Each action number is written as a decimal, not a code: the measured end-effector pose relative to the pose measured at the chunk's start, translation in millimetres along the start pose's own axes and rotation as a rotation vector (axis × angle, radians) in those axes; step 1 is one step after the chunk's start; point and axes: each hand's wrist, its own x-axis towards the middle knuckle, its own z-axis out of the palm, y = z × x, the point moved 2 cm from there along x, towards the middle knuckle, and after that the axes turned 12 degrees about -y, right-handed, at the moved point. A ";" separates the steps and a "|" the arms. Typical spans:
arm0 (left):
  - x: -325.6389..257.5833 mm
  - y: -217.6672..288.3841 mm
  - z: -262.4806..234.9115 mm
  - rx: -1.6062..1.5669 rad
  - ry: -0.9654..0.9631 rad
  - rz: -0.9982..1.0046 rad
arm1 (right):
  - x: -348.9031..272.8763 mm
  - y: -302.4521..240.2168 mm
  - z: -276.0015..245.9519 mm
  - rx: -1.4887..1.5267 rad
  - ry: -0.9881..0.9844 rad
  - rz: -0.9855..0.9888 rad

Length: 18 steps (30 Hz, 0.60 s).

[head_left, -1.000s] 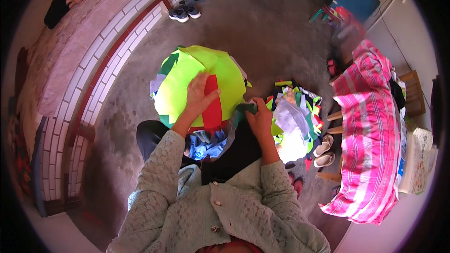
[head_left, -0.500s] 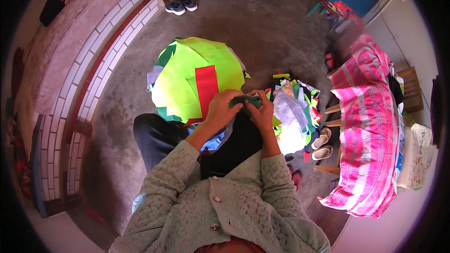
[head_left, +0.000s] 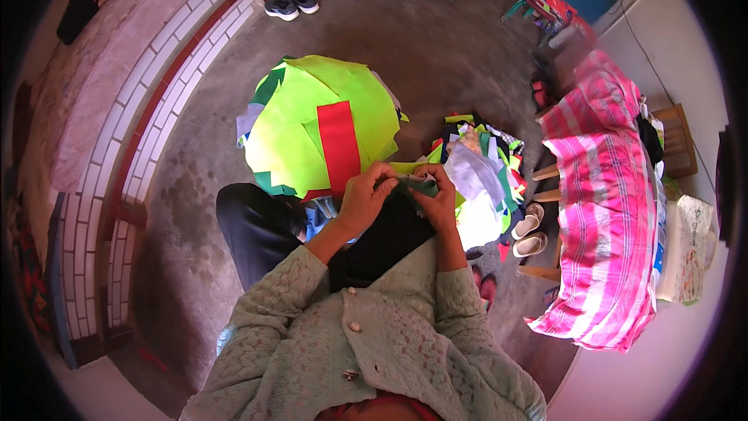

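At frame centre, left hand [head_left: 365, 198] and right hand [head_left: 439, 201] pinch grey-green cloth [head_left: 425, 185] — upper-centre lime mound [head_left: 284, 136] apparently layered, centre-right scrap heap [head_left: 474, 170] left loose.

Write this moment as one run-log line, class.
Left hand: pinching small grey-green cloth | Right hand: pinching same cloth | Ahead: rounded yellow-green cloth mound, red rectangular cloth strip on it

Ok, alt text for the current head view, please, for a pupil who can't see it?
A person's left hand and right hand hold a small grey-green fabric piece. Ahead left sits a rounded mound of yellow-green cloth bearing a red rectangular cloth strip; at right lies a heap of multicoloured fabric scraps.
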 end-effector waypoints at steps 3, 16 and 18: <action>-10.2 -3.5 9.5 0.126 -0.018 0.098 | -16.7 -1.1 -2.4 0.028 0.046 -0.083; -21.3 -0.6 17.6 0.308 -0.044 0.276 | -47.6 -28.5 -3.8 -0.044 -0.228 -0.127; -23.4 -2.8 18.4 0.331 -0.071 0.243 | -48.8 -27.0 -2.4 -0.079 -0.159 -0.080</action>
